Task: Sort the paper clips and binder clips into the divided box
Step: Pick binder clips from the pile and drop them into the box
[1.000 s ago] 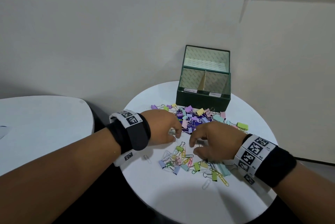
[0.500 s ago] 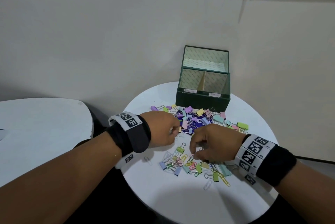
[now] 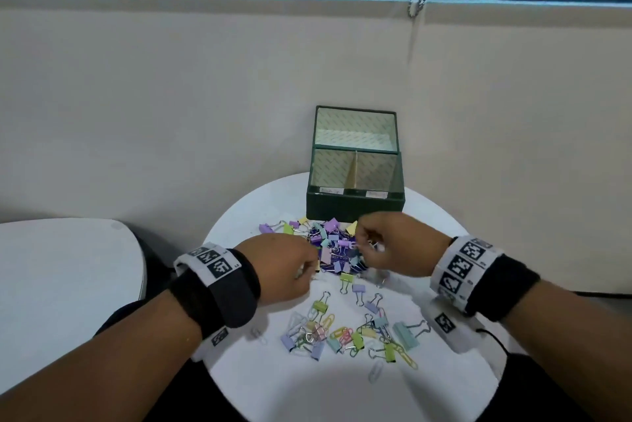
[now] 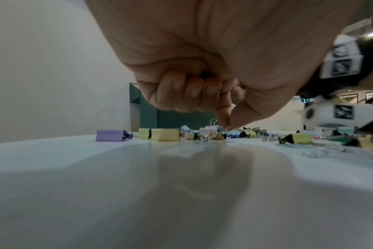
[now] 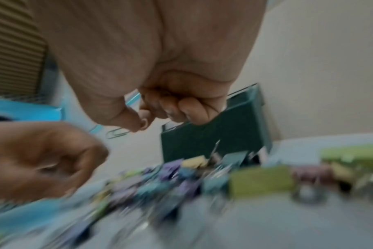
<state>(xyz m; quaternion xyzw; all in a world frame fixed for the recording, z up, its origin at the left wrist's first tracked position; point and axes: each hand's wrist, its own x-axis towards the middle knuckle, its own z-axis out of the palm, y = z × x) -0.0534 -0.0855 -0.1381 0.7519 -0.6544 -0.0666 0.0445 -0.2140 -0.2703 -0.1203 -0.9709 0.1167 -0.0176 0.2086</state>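
A dark green divided box [image 3: 355, 210] stands open at the back of the round white table [image 3: 307, 391], with a cardboard divider [image 3: 354, 170] between two compartments. Pastel binder clips [image 3: 329, 240] lie heaped before it, and more binder and paper clips [image 3: 342, 332] are scattered nearer me. My right hand [image 3: 359, 244] is raised over the heap and pinches a silver paper clip [image 5: 117, 133] between thumb and fingertip. My left hand [image 3: 313, 266] is curled at the heap's left edge. Its thumb and index tips [image 4: 228, 128] meet on a small clip there, which is mostly hidden.
A second white table [image 3: 61, 278] stands to the left across a dark gap. A beige wall rises right behind the box. A lone paper clip [image 3: 376, 372] lies near the table's front, with bare tabletop around it.
My right hand has risen from the near scatter and moved back toward the box with a paper clip. My left hand has shifted slightly right into the heap's edge.
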